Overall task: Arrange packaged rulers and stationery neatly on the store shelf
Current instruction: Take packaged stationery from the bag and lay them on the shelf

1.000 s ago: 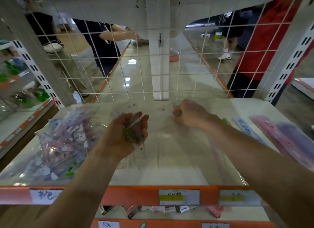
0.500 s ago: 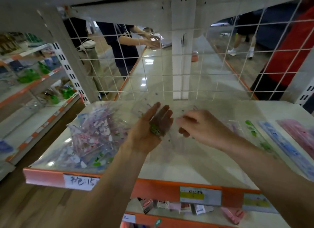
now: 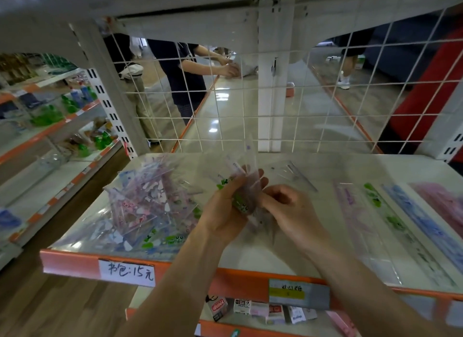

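Over the middle of the white shelf [image 3: 323, 166], my left hand [image 3: 226, 211] grips a clear packet with green print [image 3: 241, 198], its top edge sticking up. My right hand [image 3: 288, 208] pinches the same packet from the right side. A heap of clear stationery packets [image 3: 145, 206] with pink, blue and green print lies on the shelf's left part. Packaged rulers lie in rows on the right: a purple one [image 3: 350, 206], a green one [image 3: 383, 211], a blue one [image 3: 423, 221] and pink ones [image 3: 446, 201]. A clear set-square packet [image 3: 293, 173] lies behind my hands.
A wire grid panel [image 3: 225, 106] backs the shelf. The orange front edge carries price labels [image 3: 126, 272]. Small boxes [image 3: 253, 309] sit on the shelf below. A neighbouring shelf unit [image 3: 50, 126] stands left. People [image 3: 185, 73] stand beyond the grid.
My right hand has come left from the shelf's back and now pinches the packet in my left hand. The camera view has shifted rightward and closer over the shelf.
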Demonstrator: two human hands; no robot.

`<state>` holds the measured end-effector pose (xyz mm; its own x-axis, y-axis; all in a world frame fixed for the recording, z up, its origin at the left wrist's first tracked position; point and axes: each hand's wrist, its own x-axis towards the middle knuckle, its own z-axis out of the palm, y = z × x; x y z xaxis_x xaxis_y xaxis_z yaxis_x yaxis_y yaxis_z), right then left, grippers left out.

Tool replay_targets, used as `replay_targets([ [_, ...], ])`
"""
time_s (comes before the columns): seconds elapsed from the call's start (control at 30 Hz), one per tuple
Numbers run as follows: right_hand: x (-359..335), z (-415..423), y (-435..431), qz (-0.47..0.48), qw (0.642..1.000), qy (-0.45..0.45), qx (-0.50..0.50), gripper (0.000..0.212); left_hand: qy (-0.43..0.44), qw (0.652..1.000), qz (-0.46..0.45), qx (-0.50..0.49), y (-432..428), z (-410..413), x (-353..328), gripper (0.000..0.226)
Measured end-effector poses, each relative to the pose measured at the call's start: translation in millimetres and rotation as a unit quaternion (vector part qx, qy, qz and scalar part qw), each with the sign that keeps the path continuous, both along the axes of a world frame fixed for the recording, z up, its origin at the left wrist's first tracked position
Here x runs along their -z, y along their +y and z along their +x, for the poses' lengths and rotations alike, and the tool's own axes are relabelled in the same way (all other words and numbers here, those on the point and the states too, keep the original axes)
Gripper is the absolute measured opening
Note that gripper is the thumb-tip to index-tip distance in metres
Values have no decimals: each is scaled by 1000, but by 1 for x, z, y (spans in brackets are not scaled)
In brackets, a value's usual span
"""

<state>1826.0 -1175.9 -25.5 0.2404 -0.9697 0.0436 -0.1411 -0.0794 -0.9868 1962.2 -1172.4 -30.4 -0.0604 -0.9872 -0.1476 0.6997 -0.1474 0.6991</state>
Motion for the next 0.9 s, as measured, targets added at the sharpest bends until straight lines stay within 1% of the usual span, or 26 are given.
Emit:
replay_targets([
  [0.07,-2,-2,-1,37,997,-61,40,11,-21,1000,0,8,0,-1,2,23],
  [0.13,-5,-5,-1,55,990,-110,71,9,-19,1000,12,9,0,-3,1,22],
  [0.2,-5,-7,0,25,988,-116,101,5,-24,999,28,-12,0,-2,2,21],
  [0.33,2,-9,-3,-94,983,-44,155,24,-32,998,30,-49,1,-3,-1,26],
  [0.43,7,-9,-5,-99,986,-22,132,26,-33,998,10,-53,3,-2,-6,49],
  [0.47,7,-9,-4,-94,988,-21,122,25,-39,998,5,-55,3,-1,-6,52],
  [0.5,7,-9,-4,-91,989,-22,117,25,-47,997,3,-60,3,-1,-5,49],
  [0.6,8,-8,-2,-98,989,-16,106,26,-62,994,14,-91,3,1,-3,16],
  [0.63,9,-8,-2,-104,989,3,101,26,-61,993,18,-100,3,1,-3,14],
  [0.73,12,-7,-3,-123,986,53,103,23,-60,992,22,-105,6,1,-6,14],
  [0.83,14,-10,-2,-133,982,84,108,31,-62,992,26,-105,6,-1,-8,15],
  [0.9,14,-11,-3,-150,976,122,97,29,-63,992,24,-109,5,-1,-6,15],
])
